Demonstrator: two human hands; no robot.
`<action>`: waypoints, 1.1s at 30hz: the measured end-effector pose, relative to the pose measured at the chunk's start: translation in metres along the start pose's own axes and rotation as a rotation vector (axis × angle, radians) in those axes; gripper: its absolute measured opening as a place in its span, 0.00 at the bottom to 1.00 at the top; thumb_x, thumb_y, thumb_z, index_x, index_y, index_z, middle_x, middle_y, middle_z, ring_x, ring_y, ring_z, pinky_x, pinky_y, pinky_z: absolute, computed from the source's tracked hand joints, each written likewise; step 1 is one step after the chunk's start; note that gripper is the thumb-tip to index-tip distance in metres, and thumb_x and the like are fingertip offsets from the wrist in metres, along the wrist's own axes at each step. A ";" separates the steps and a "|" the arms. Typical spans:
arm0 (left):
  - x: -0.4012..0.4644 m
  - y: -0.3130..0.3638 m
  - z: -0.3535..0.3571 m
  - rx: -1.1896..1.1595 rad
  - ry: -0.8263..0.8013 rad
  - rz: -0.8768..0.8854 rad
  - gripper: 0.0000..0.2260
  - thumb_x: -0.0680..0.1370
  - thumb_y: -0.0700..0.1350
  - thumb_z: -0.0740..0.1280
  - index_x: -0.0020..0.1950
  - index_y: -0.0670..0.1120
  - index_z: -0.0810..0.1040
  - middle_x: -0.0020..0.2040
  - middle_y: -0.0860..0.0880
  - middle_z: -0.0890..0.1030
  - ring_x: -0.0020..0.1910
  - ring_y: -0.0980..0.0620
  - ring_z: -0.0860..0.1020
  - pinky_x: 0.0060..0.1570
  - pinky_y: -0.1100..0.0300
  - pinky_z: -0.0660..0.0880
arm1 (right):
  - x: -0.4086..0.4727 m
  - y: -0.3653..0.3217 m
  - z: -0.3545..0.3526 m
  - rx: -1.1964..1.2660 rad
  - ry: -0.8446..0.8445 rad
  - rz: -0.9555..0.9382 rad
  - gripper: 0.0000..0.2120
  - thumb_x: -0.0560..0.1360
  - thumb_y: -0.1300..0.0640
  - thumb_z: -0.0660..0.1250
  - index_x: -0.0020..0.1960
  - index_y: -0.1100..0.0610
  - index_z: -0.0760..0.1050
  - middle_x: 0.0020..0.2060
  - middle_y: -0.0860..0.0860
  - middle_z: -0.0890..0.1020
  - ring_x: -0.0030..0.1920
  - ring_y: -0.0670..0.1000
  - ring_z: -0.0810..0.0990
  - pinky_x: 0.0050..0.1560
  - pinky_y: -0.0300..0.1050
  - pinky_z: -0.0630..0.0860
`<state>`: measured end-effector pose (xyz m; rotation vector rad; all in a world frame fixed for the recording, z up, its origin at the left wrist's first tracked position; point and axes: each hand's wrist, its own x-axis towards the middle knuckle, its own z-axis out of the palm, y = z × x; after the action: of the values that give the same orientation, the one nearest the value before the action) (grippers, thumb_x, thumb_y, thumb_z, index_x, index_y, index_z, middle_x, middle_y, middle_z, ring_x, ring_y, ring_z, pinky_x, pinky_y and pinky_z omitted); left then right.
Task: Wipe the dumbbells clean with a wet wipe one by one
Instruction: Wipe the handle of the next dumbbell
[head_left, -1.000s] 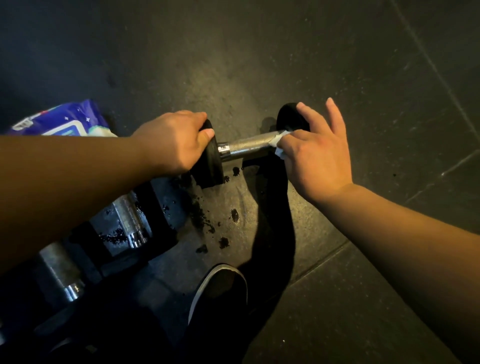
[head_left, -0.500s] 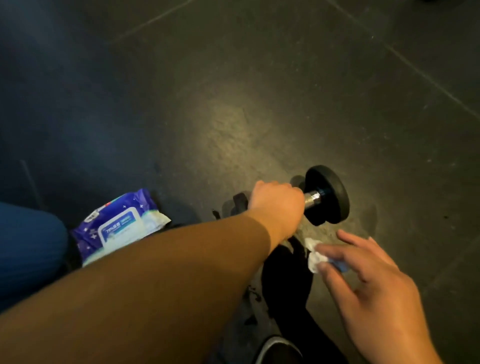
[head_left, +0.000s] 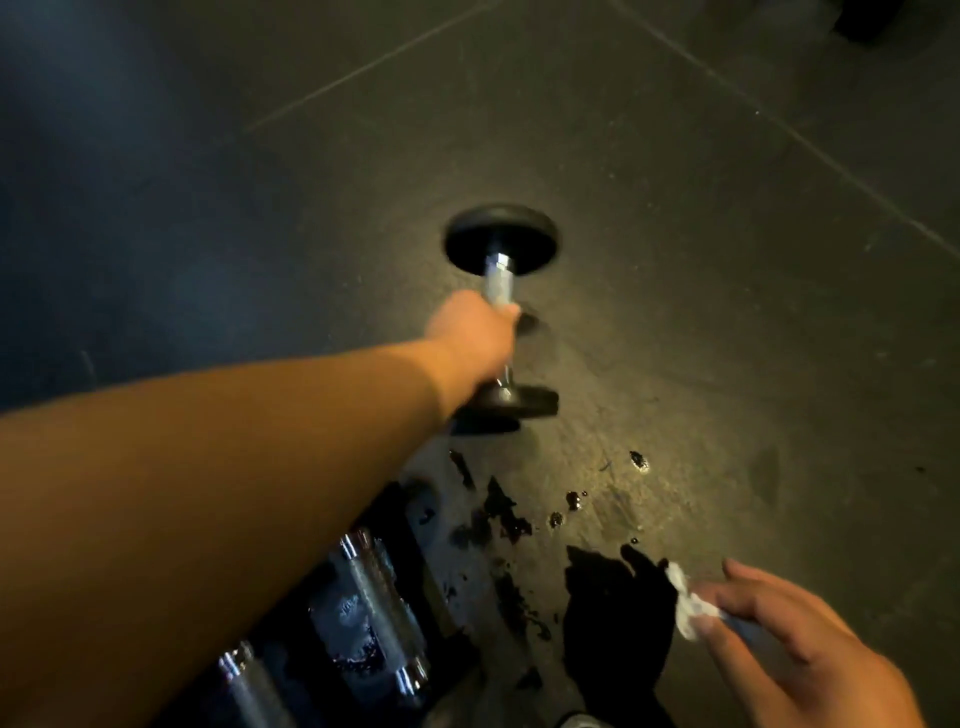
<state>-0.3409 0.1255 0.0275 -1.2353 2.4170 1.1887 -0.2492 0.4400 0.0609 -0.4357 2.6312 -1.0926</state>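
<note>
Gripped around its chrome handle by the left hand (head_left: 475, 332), the dumbbell (head_left: 500, 283) is held out at the end of a straight bare forearm, with the fingers curled round the bar. One black end disc is seen beyond the hand, the other just nearer than the hand and partly hidden by the wrist; both are blurred. Whether the nearer disc touches the dark floor (head_left: 727, 260) cannot be told.

A crumpled white wet wipe (head_left: 688, 605) is pinched between the thumb and fingers of the right hand (head_left: 810, 654), well apart from the dumbbell and nearer the camera, toward the lower right corner. The remaining fingers of that hand are loosely extended.

Between the dumbbell and the wipe, dark wet patches (head_left: 506, 512) and small droplets are scattered on the floor. Nearer than the dumbbell and under the left forearm, two more dumbbells (head_left: 371, 597) are laid side by side, their chrome handles catching the light. Nearer than the patches, a black shape is seen, but what it is cannot be told.
</note>
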 end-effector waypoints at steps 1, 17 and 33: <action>0.011 -0.004 -0.013 -0.131 0.064 -0.069 0.19 0.81 0.54 0.64 0.64 0.40 0.77 0.57 0.44 0.81 0.54 0.45 0.79 0.46 0.56 0.71 | -0.002 -0.004 0.000 0.010 0.023 0.012 0.12 0.69 0.35 0.69 0.52 0.33 0.78 0.54 0.27 0.78 0.57 0.27 0.74 0.58 0.17 0.63; 0.064 -0.116 -0.092 -0.533 0.239 -0.456 0.19 0.79 0.48 0.69 0.66 0.39 0.74 0.57 0.40 0.80 0.53 0.41 0.81 0.49 0.48 0.79 | -0.003 -0.015 0.026 0.021 0.005 0.008 0.12 0.66 0.39 0.66 0.48 0.36 0.82 0.51 0.28 0.80 0.56 0.29 0.76 0.56 0.18 0.65; 0.008 -0.110 -0.121 -0.174 0.412 -0.233 0.19 0.77 0.54 0.67 0.63 0.44 0.77 0.58 0.44 0.81 0.57 0.43 0.79 0.52 0.55 0.74 | -0.001 -0.064 0.045 0.090 -0.087 0.157 0.21 0.67 0.59 0.80 0.44 0.32 0.81 0.49 0.41 0.84 0.51 0.29 0.76 0.51 0.15 0.61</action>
<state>-0.2410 -0.0040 0.0408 -1.9225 2.3756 1.1896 -0.2213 0.3679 0.0764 -0.2471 2.4825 -1.1098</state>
